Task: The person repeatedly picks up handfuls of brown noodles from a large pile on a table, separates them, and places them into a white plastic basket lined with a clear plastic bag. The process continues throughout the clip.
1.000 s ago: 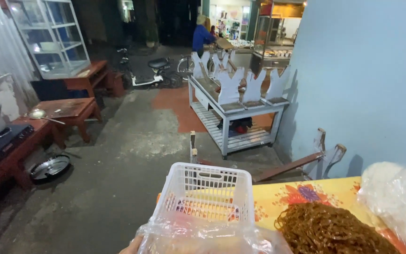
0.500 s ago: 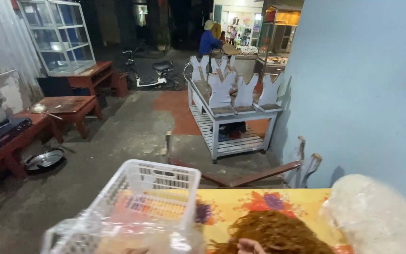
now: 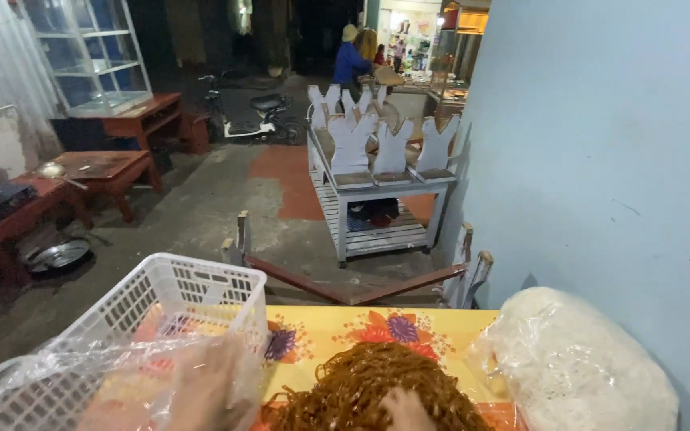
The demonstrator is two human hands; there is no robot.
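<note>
The left hand [image 3: 216, 383] lies blurred behind the clear plastic bag [image 3: 81, 383] draped in the white basket [image 3: 171, 299]; its fingers' state is unreadable. The right hand [image 3: 403, 409] presses spread fingers into the brown noodle heap [image 3: 361, 383] on the worktop [image 3: 337, 331], at three o'clock from the basket.
</note>
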